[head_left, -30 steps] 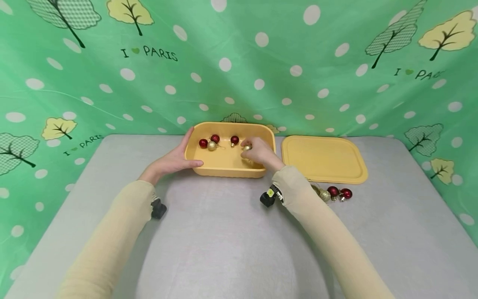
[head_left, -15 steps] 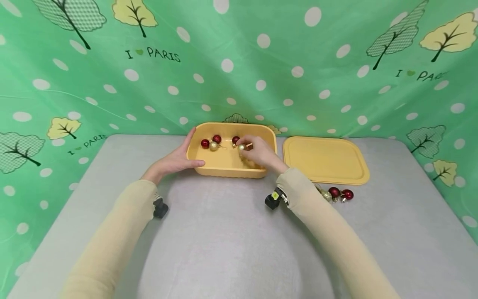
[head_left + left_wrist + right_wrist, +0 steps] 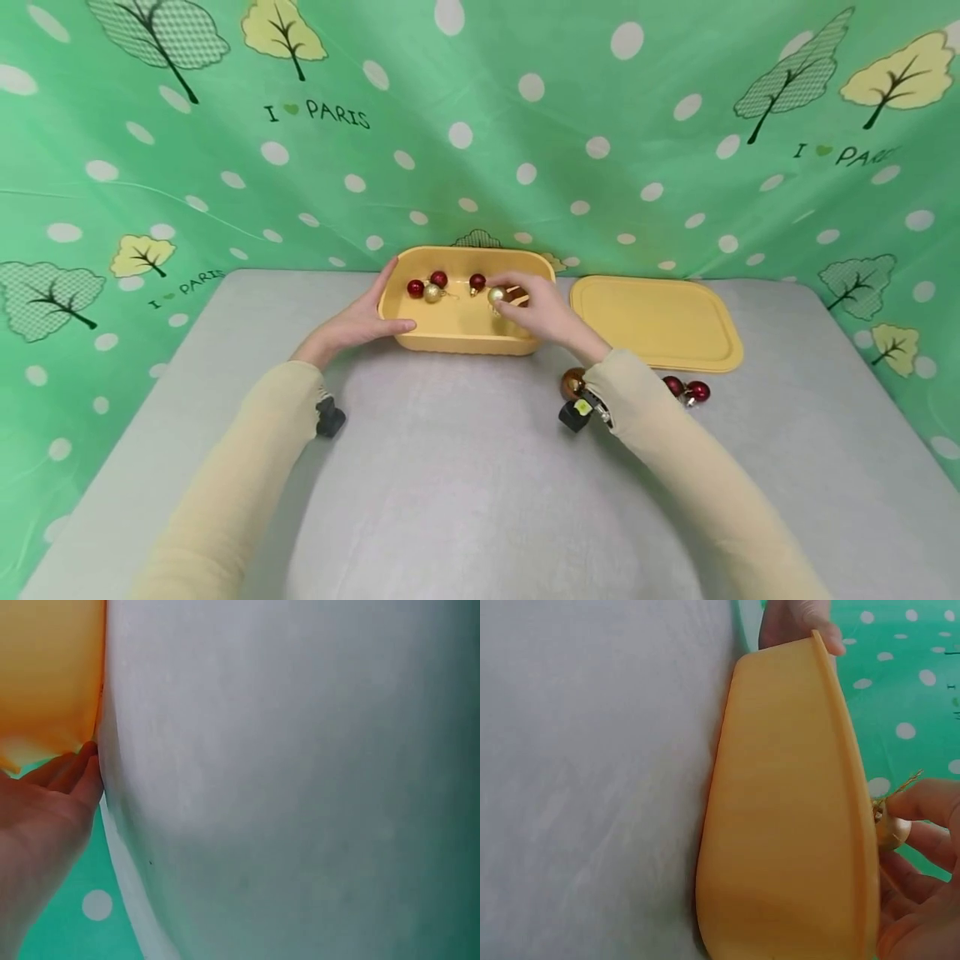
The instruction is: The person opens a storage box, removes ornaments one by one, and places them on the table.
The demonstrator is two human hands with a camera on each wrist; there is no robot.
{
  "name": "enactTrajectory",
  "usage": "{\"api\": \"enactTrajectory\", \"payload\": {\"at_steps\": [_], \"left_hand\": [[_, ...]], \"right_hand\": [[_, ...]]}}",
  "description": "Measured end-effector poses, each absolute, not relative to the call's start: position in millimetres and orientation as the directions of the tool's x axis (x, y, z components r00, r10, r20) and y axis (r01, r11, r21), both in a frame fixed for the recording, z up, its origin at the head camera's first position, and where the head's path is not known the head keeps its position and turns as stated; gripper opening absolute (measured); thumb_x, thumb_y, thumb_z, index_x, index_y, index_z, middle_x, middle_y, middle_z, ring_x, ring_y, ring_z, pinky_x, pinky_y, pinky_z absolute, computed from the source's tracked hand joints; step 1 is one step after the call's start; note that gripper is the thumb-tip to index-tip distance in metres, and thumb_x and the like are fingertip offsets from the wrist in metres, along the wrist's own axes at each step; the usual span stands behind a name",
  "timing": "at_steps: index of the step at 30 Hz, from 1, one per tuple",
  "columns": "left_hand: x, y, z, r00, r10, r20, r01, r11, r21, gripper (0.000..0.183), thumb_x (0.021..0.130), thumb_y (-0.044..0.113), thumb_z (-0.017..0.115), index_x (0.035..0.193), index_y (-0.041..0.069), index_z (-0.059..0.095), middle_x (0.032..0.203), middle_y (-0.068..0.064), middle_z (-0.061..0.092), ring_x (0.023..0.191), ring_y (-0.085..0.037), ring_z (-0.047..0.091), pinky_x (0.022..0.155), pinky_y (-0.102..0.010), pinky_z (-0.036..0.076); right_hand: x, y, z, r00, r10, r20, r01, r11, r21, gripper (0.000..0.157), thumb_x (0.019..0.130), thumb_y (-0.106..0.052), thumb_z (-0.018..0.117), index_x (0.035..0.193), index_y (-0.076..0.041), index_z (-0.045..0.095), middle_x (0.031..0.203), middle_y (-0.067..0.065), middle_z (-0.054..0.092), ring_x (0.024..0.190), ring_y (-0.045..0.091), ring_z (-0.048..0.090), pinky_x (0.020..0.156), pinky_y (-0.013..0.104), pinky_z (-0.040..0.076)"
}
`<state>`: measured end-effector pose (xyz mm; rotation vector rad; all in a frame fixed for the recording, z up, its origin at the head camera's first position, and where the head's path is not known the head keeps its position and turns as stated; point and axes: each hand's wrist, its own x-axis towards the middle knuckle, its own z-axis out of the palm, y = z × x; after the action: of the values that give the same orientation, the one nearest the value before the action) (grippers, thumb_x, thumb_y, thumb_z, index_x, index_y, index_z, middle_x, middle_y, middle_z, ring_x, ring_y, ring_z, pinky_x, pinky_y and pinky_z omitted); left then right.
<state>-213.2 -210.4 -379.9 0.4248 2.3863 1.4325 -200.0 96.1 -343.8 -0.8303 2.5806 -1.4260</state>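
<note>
A yellow plastic box stands near the back of the table. My left hand grips its left end, thumb on the front rim and fingers along the outer side. Between thumb and fingers my right hand pinches a small gold ball ornament with a gold cord, over the box's right half; in the right wrist view this ornament is just beyond the rim. Inside the box lie two red ball ornaments beside a glittery gold ornament, and another red ornament at the middle.
The yellow lid lies flat right of the box. In front of it are red ornaments, partly behind the right sleeve. A brownish ball shows beside the right wrist. A green patterned curtain hangs behind the grey table.
The right forearm has shifted to the right, baring the brownish ball and covering the gold ornaments by the lid. The right hand still pinches its gold ornament; the left hand keeps its grip.
</note>
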Motion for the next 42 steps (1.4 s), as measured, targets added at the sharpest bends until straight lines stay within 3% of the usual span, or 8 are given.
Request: {"api": "enactTrajectory", "payload": {"at_steps": [8, 16, 26, 34, 42], "left_hand": [[-208, -210, -380, -0.92, 0.382, -0.084, 0.108, 0.455, 0.884, 0.109, 0.084, 0.018, 0.074, 0.156, 0.025, -0.008, 0.16, -0.015, -0.004, 0.143, -0.035, 0.014, 0.114, -0.045, 0.017], [-204, -208, -382, -0.929, 0.365, -0.066, 0.122, 0.47, 0.874, 0.103, 0.088, 0.02, 0.072, 0.156, 0.022, -0.006, 0.16, -0.014, -0.003, 0.144, -0.035, 0.012, 0.115, -0.046, 0.013], [-203, -205, -377, -0.935, 0.332, -0.126, 0.109, 0.606, 0.788, 0.104, 0.09, 0.037, 0.068, 0.154, 0.023, -0.012, 0.16, -0.009, -0.007, 0.145, -0.033, 0.003, 0.115, -0.05, 0.008], [-206, -204, -367, -0.929, 0.342, -0.14, 0.111, 0.62, 0.777, 0.11, 0.086, 0.04, 0.071, 0.155, 0.023, -0.013, 0.159, -0.019, -0.002, 0.143, -0.042, 0.009, 0.112, -0.058, 0.012], [-205, -202, -367, -0.912, 0.371, -0.177, 0.084, 0.591, 0.802, 0.118, 0.083, 0.03, 0.076, 0.153, 0.02, -0.018, 0.158, -0.023, -0.003, 0.143, -0.041, 0.01, 0.114, -0.054, 0.012]], "right_hand": [[-184, 123, -338, -0.863, -0.473, 0.177, -0.404, 0.437, -0.804, 0.032, 0.092, -0.006, 0.061, 0.124, 0.002, 0.06, 0.11, 0.013, 0.064, 0.099, 0.025, 0.061, 0.083, 0.039, 0.052], [-170, 149, -342, -0.855, -0.47, 0.22, -0.446, 0.45, -0.774, 0.036, 0.09, -0.001, 0.063, 0.125, 0.006, 0.056, 0.107, 0.015, 0.064, 0.097, 0.027, 0.062, 0.083, 0.04, 0.052], [-148, 181, -346, -0.854, -0.467, 0.229, -0.452, 0.451, -0.77, 0.031, 0.091, -0.003, 0.062, 0.122, 0.003, 0.059, 0.11, 0.013, 0.065, 0.096, 0.027, 0.062, 0.08, 0.042, 0.052], [-131, 216, -349, -0.884, -0.414, 0.219, -0.422, 0.5, -0.756, 0.027, 0.09, -0.003, 0.064, 0.116, 0.0, 0.062, 0.107, 0.011, 0.066, 0.095, 0.026, 0.063, 0.076, 0.034, 0.054], [-115, 257, -357, -0.882, -0.389, 0.267, -0.453, 0.537, -0.712, 0.028, 0.087, 0.003, 0.063, 0.116, 0.004, 0.061, 0.106, 0.014, 0.065, 0.092, 0.019, 0.063, 0.072, 0.021, 0.053]]}}
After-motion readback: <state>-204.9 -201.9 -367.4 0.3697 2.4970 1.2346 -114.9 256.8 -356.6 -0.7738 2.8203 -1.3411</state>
